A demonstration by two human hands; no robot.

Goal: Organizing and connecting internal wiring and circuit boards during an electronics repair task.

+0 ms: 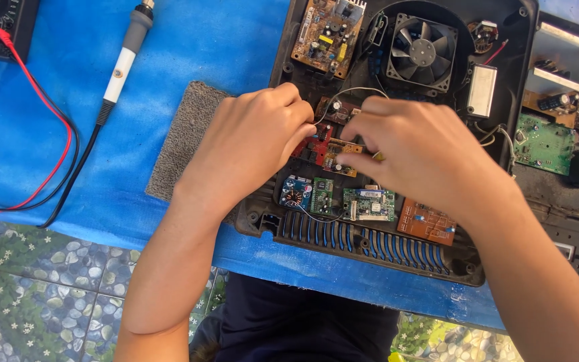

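- Left hand curled over the middle of the open black casing, fingers bent and pinched together at the edge of a small red circuit board; grip itself hidden under the knuckles, so cannot tell whether clamped on the board.
- Right hand just across from it, fingertips drawn together on a small tan circuit board, nearly meeting the left fingertips.
- Thin white wire arching above both sets of fingertips.
- Beyond the right hand: black cooling fan; beyond the left fingertips: brown board.
- Nearer the body, below both hands: row of little boards, one blue, one green, one orange-brown.
- Under the left wrist: grey cloth on blue table cover.
- Far out to the left: soldering iron, red lead.
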